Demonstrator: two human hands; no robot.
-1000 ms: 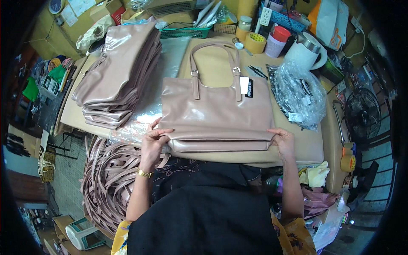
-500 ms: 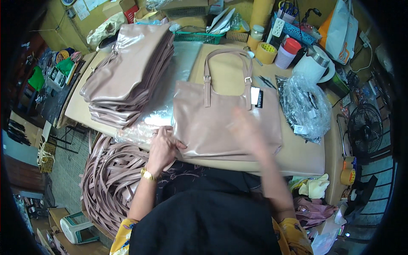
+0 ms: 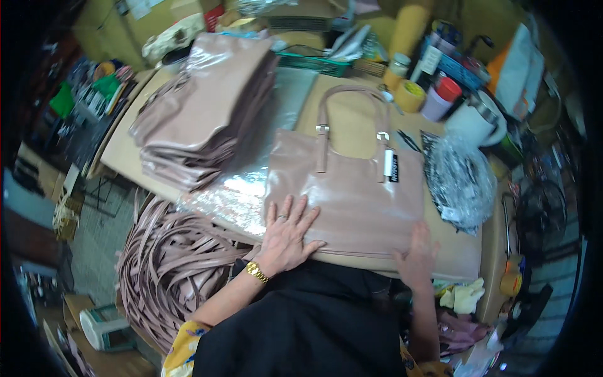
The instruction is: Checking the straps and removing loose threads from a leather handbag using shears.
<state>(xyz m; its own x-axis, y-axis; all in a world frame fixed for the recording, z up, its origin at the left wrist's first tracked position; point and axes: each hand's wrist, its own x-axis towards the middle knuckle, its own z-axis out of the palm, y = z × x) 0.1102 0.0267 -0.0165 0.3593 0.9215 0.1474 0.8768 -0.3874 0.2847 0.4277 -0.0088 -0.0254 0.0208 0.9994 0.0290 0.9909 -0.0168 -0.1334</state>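
Observation:
A dusty-pink tote bag [image 3: 358,195] lies flat on the tan table, its two-buckle handle pointing away from me. A white and black tag [image 3: 391,166] hangs by the right handle base. My left hand [image 3: 289,235] rests palm down with fingers spread on the bag's lower left corner. At the lower right corner is my right hand [image 3: 418,254], slightly blurred, fingers stretched out and holding nothing. Left of the bag stands a tall stack of pink bag pieces [image 3: 207,94], with clear plastic sheets [image 3: 242,195] lying between.
Pink straps [image 3: 169,264] fill a box below the table's left front edge. Right of the bag sits a clear plastic bundle [image 3: 463,179]. A white kettle [image 3: 477,119], a lilac cup [image 3: 433,108], a tape roll [image 3: 409,96] and a green basket [image 3: 314,63] line the back.
My left hand has gone from the bag's left edge to lying flat on its front corner. My right hand has moved down from the bag's middle to its lower right corner. The view shifted slightly.

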